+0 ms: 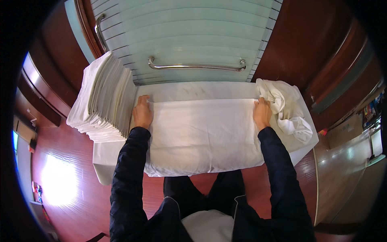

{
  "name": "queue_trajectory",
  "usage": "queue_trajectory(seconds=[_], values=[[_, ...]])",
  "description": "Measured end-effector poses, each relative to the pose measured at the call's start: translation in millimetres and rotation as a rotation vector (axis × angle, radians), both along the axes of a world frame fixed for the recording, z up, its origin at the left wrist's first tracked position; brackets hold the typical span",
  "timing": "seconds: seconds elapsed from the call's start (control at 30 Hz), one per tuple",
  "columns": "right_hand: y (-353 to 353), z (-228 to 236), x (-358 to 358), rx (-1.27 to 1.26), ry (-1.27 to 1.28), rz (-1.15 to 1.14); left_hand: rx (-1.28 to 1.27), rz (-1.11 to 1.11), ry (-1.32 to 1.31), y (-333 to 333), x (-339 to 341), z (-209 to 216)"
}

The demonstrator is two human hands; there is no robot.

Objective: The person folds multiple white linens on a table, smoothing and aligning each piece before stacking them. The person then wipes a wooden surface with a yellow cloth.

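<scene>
A white cloth [201,133] is spread in a wide rectangle over the white-covered table, its near edge draping at the front and faint creases running across it. At its far left corner my left hand [142,113] is closed, fingers pinched on the cloth's edge. My right hand [262,114] pinches the far right corner in the same way. Just left of my left hand rises a tall stack of folded white cloths [100,97]. Beside my right hand lies a crumpled white cloth [288,105].
The table [189,89] has a white covering that hangs over its left end. Behind it are a pale glass panel with a metal handrail [197,67] and dark wooden panels. Cardboard boxes [344,131] stand at the far right. Reddish flooring [80,149] surrounds the table.
</scene>
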State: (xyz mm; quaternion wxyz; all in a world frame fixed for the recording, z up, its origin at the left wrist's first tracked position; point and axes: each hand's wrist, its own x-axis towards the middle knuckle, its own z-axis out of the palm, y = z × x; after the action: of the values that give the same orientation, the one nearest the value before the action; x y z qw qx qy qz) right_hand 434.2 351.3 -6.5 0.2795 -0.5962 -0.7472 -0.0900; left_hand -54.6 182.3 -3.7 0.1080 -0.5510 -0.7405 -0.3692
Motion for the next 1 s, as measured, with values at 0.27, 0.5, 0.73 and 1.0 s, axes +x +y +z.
queue_trajectory(seconds=[0.27,0.5,0.73,1.0], values=[[-1.4,6.3,-4.1,-0.022,-0.074,-0.087,-0.132,0.168,0.022,-0.2,4.0,6.8],[-41.9,42.6,-61.5,0.014,0.126,0.318,-0.147,-0.134,0.147,2.8,93.9,3.0],[-70.5,-8.2,-90.2,-0.269,0.017,0.582,-0.257,-0.181,0.272,-7.8,113.4,-14.1],[-34.0,-27.1,4.0,-0.133,-0.111,0.265,-0.415,0.025,0.227,-37.0,12.7,-23.4]])
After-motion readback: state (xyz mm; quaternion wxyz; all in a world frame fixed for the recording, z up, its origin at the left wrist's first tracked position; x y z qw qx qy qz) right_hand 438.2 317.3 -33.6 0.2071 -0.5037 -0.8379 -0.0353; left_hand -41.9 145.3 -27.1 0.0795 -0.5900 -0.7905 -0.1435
